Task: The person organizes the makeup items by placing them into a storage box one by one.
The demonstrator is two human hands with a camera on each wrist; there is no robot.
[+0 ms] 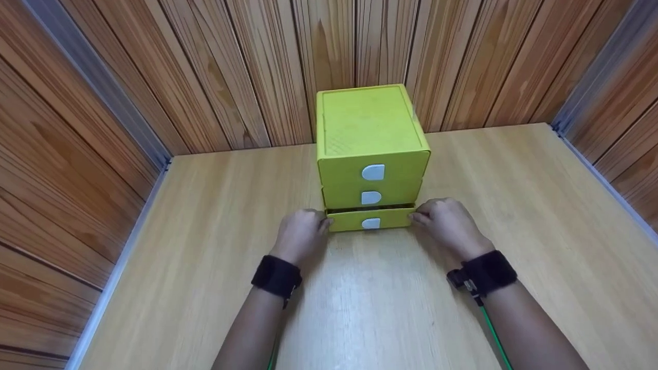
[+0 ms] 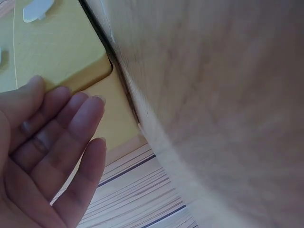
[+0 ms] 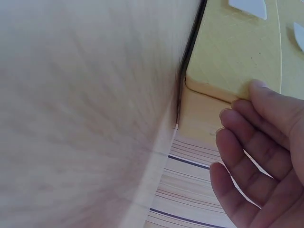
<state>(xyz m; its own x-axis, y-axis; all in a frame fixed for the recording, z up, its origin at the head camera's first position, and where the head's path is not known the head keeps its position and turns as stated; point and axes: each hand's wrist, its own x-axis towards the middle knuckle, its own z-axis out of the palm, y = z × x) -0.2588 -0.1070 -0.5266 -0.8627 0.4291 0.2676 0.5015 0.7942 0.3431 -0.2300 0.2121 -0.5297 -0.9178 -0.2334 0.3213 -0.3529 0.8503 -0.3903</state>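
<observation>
A yellow three-drawer box [image 1: 370, 121] stands against the back wall, with white tabs on its drawer fronts. Its bottom drawer [image 1: 394, 218] sticks out slightly, leaving a dark gap above its front. At the drawer's left front corner, my left hand [image 1: 299, 237] pinches the edge between thumb and fingertips. My right hand [image 1: 452, 228] pinches the opposite corner the same way. In the left wrist view the thumb lies at the edge of the drawer front [image 2: 61, 47], the fingers along its side. The right wrist view shows the right thumb [image 3: 266, 95] on the front's edge. The drawer's inside is hidden.
The box rests on a light wooden table [image 1: 226, 205]. Wood-panelled walls [image 1: 205, 67] enclose the back and both sides, with grey metal strips [image 1: 118, 92] at the corners. Black bands [image 1: 277, 276] circle both wrists, and a green cable [image 1: 494, 331] runs beside the right forearm.
</observation>
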